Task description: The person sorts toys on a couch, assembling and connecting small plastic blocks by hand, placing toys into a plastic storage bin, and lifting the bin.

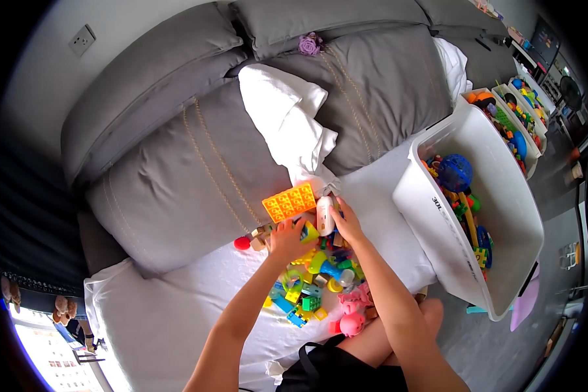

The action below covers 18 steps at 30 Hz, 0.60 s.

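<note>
My left hand (290,242) is at the upper edge of a toy pile, its fingers curled round a yellow toy with a dark blue patch (309,232). My right hand (347,222) grips the side of a white, rounded, oblong toy (325,215); its exact kind is unclear. Just above my left hand an orange studded building plate (289,202) leans against the sofa cushion. Below both hands lie mixed blocks, among them a green block (311,303) and a light blue block (298,317). Pink toy figures (352,323) lie near my leg, and a red ball-like toy (242,243) is left of the pile.
A large white bin (419,215) with toys inside stands tilted at the right. Behind it are smaller toy-filled containers (533,153). A white cloth (281,124) drapes over the grey sofa back (157,176), and a purple flower (310,44) rests on top.
</note>
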### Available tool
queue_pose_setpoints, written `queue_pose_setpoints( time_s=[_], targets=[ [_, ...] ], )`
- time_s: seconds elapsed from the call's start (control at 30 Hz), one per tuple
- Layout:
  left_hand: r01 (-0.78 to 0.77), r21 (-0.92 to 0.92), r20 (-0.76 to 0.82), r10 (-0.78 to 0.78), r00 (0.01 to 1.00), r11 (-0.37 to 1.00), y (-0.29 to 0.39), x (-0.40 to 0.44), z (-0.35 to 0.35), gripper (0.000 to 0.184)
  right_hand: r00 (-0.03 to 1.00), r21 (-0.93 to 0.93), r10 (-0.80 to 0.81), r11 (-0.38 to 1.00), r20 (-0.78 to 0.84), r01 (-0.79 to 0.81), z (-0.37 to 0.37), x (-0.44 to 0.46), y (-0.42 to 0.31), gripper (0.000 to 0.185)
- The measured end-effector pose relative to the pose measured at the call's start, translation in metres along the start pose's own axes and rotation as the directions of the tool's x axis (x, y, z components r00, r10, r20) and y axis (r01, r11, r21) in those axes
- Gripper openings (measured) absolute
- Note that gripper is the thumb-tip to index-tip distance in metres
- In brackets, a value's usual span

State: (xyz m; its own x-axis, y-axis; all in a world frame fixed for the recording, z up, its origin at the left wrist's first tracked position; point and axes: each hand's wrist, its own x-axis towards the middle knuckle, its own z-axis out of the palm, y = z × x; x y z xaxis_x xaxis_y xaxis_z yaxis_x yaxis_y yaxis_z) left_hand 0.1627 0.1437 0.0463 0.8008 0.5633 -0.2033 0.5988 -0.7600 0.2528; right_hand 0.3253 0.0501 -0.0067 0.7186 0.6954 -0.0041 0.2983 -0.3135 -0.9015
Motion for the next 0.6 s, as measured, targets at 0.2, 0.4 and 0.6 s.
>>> queue_pose_setpoints(
  time_s=[0.2,0.4,0.6],
  targets=[
    [-0.262,-0.156,-0.362,0.192,0.912,0.952,-0.002,-0.035,-0.011,0.048,0.972,-0.036,0.213,0.977,0.1,-0.211,-0.02,-0.009,-0.021,0.055],
    [-0.24,-0.05,-0.439,0.195,0.877,0.969,-0.045,0.079,0.005,0.063,0.973,-0.3,0.01,0.952,0.231,0.061,0.007,0.006,-0.005,0.069],
    [-0.166,-0.097,-0.042,0.162,0.986,0.981,-0.022,0.079,-0.001,0.072,0.921,-0.326,0.176,0.944,0.349,-0.057,-0.011,-0.011,-0.018,0.064]
  ],
)
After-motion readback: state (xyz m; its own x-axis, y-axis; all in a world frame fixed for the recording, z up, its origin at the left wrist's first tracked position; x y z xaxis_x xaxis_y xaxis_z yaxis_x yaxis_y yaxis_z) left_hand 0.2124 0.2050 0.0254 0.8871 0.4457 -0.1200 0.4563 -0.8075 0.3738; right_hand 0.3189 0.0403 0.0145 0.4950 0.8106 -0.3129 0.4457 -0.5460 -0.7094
